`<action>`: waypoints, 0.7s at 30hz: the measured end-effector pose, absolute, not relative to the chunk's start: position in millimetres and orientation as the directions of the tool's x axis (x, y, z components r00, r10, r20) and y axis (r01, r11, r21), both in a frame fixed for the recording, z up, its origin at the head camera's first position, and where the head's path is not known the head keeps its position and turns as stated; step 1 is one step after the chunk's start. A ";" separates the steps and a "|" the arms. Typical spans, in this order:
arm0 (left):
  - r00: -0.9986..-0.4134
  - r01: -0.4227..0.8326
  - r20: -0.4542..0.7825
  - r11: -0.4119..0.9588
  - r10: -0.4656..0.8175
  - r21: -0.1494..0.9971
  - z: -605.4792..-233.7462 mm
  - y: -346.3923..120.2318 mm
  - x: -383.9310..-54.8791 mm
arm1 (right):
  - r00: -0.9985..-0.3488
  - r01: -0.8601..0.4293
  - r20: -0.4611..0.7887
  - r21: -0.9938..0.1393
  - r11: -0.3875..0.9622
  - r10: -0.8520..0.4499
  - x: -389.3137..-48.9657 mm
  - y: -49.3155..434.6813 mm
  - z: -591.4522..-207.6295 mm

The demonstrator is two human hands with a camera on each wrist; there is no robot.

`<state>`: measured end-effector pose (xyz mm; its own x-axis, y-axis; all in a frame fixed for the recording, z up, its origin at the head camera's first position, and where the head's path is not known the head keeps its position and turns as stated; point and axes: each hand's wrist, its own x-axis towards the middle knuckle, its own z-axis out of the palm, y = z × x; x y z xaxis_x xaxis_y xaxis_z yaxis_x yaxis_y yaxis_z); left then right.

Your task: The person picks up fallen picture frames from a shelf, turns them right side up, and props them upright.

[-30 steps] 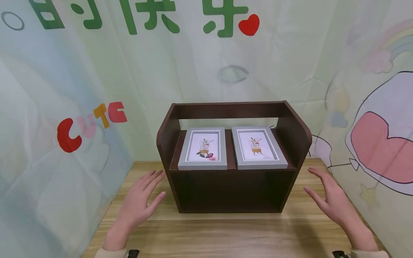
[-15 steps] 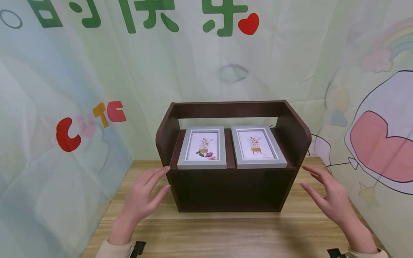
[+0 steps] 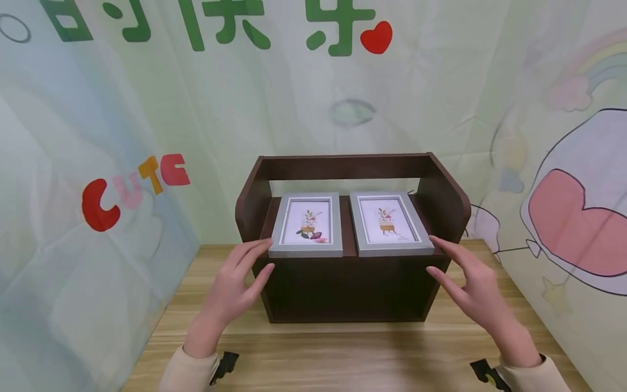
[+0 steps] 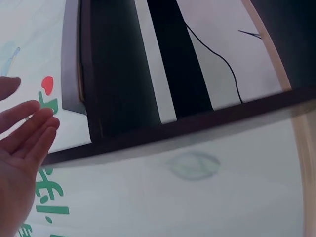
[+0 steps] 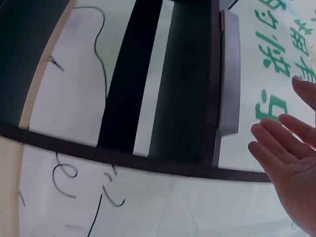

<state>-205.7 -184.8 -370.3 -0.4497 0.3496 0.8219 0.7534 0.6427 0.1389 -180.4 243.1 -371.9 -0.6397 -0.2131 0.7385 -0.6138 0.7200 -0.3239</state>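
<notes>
Left picture frame [image 3: 307, 223] and right picture frame [image 3: 389, 222] flat at front edge of dark-brown shelf [image 3: 345, 288]. Left hand [image 3: 234, 288], right hand [image 3: 472, 291] at its front corners, both grips spread, fingertips by frames' outer sides; contact unclear.

Pale printed fabric backdrop [image 3: 294, 122], green characters [image 3: 346, 24], red heart [image 3: 376, 37], wood-grain tabletop [image 3: 313, 354]
</notes>
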 end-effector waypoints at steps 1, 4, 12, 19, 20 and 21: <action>-0.467 0.742 0.816 0.653 0.341 0.151 -369.3 -182.9 -206.0 | -0.654 -0.602 0.726 -0.331 0.727 -0.211 -181.4 240.3 -370.6; -0.511 0.702 0.803 0.688 0.306 0.185 -366.2 -176.0 -207.5 | -0.659 -0.599 0.721 -0.331 0.729 -0.214 -185.7 232.3 -367.3; -0.586 0.618 0.790 0.730 0.178 0.294 -354.6 -155.0 -211.9 | -0.708 -0.580 0.671 -0.373 0.724 -0.221 -197.7 211.7 -356.8; -0.638 0.573 0.764 0.723 0.098 0.386 -344.2 -143.4 -218.4 | -0.720 -0.620 0.635 -0.407 0.671 -0.280 -208.4 194.1 -345.2; -0.651 0.563 0.754 0.721 0.086 0.404 -343.1 -142.4 -219.5 | -0.712 -0.631 0.642 -0.408 0.660 -0.284 -210.3 191.2 -344.0; -0.666 0.549 0.742 0.722 0.074 0.421 -342.0 -141.3 -220.6 | -0.707 -0.638 0.647 -0.410 0.652 -0.285 -212.1 188.3 -342.7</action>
